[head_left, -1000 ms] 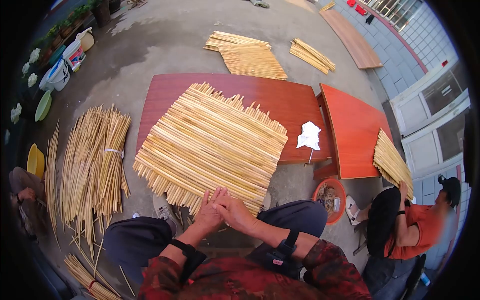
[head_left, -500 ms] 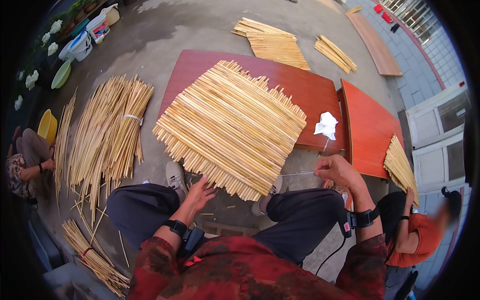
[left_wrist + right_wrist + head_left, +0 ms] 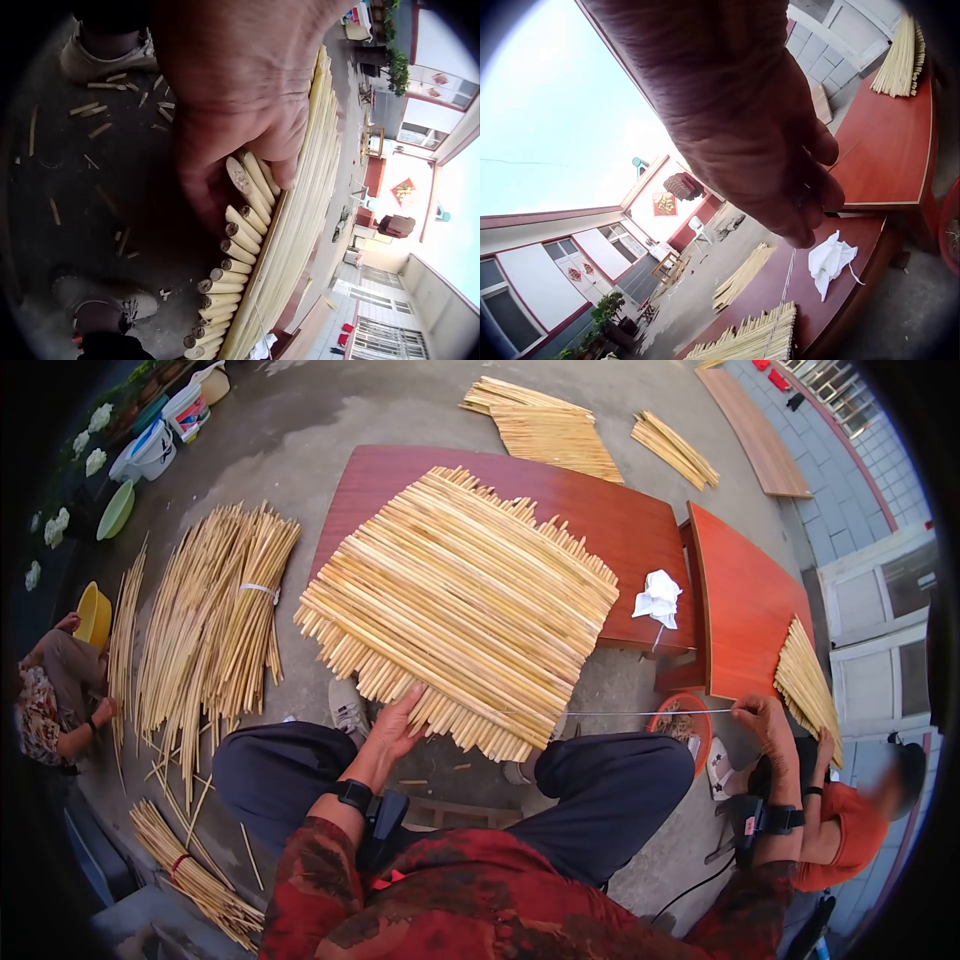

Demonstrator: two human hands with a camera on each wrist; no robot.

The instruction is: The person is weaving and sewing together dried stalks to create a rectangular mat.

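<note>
Mat of pale stalks [image 3: 455, 610] is lying across the dark red desk [image 3: 630, 525], its near edge overhanging toward the seated person's knees. Left hand [image 3: 398, 722] is gripping that near edge, with stalk ends sitting between its digits in the left wrist view. Right hand [image 3: 765, 725] is pinching a thin white thread [image 3: 650, 713] between thumb and fingers, out to the right and well apart from the mat. Thread is running straight from the mat's near right part to the fingertips – the right wrist view is also showing it passing over the stalks.

White cloth [image 3: 658, 600] is resting on the same desk, to the right of the mat. Orange-red desk [image 3: 750, 600] is standing just beside, with a smaller stalk panel [image 3: 808, 680] at its near right side; a person in an orange shirt [image 3: 850, 830] is touching that panel. Orange basket [image 3: 706, 735] is sitting on the floor below, the thread crossing in front of it in the head view.

Floor, left side: a large heap of stalks [image 3: 205, 630] is lying near a yellow basin [image 3: 95, 615]; a red-tied bundle [image 3: 190, 875] is lying closer in. Cut scraps [image 3: 97, 130] are littering the ground below the left hand.
</note>
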